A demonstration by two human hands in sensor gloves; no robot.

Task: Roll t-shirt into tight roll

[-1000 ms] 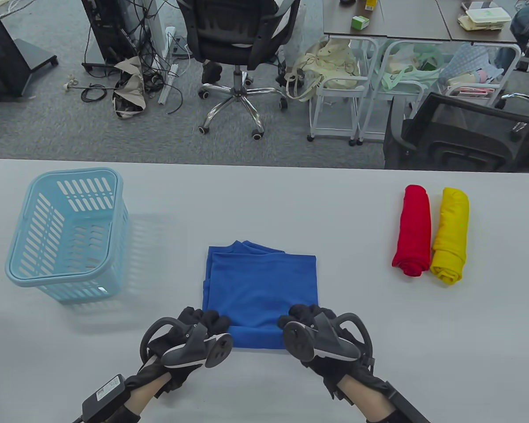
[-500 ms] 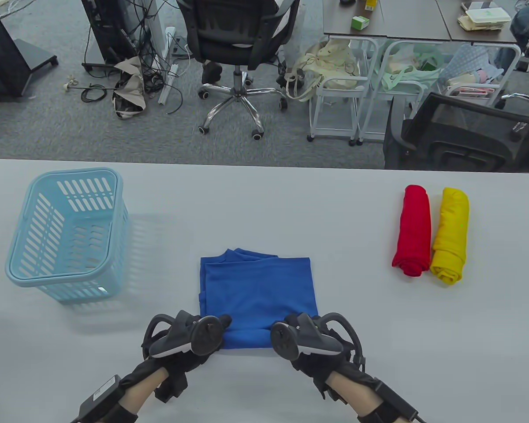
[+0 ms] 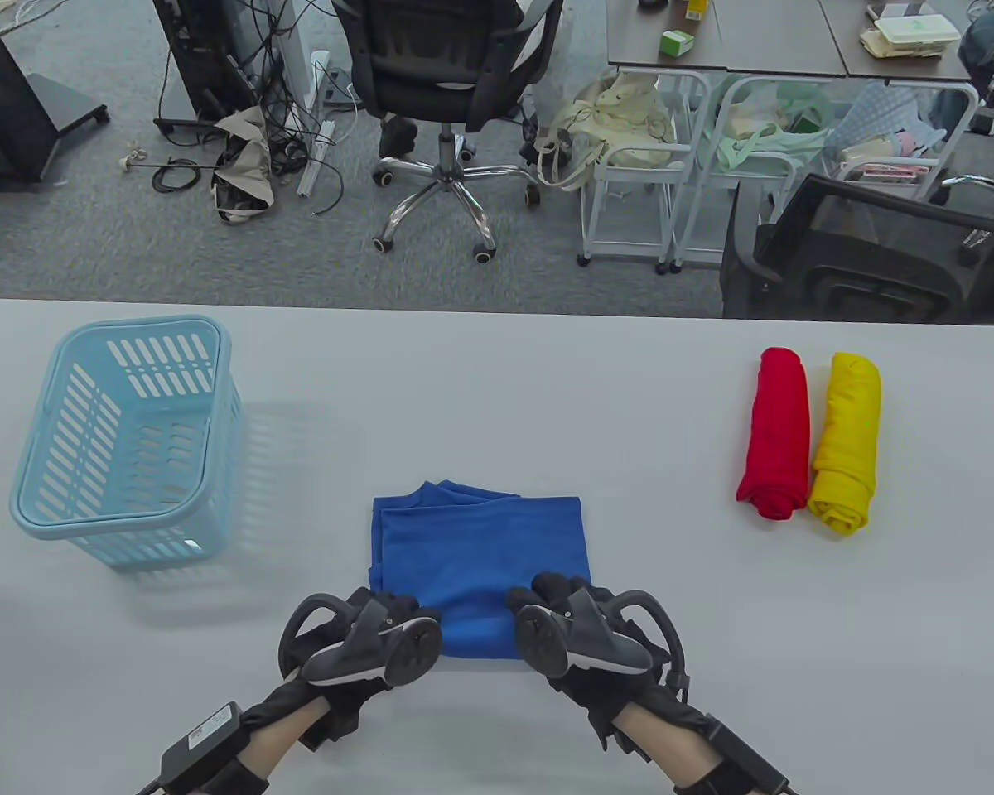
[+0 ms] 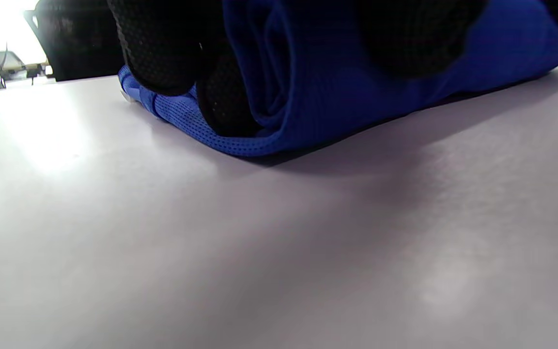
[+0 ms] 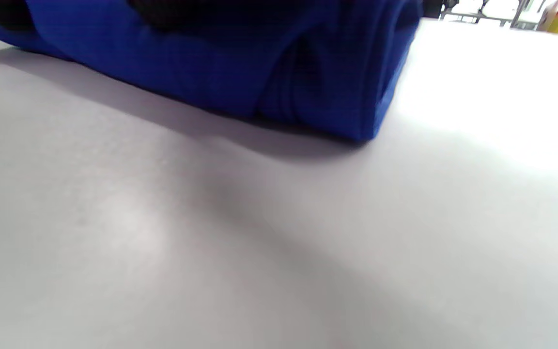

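The blue t-shirt (image 3: 480, 546) lies folded at the table's near middle, and its near edge is rolled into a thick roll. My left hand (image 3: 389, 617) grips the roll's left end and my right hand (image 3: 551, 604) grips its right end. In the left wrist view my gloved fingers (image 4: 162, 48) curl over the end of the blue roll (image 4: 317, 87). In the right wrist view the roll's layered end (image 5: 308, 72) rests on the table, with dark fingers (image 5: 162, 9) only at the top edge.
A light blue plastic basket (image 3: 124, 439) stands at the left of the grey table (image 3: 497, 389). A red rolled shirt (image 3: 774, 431) and a yellow rolled shirt (image 3: 846, 439) lie side by side at the right.
The flat part of the blue shirt has become shorter and its far edge has slid toward me. Both hands stayed on the roll's ends and shifted slightly inward.
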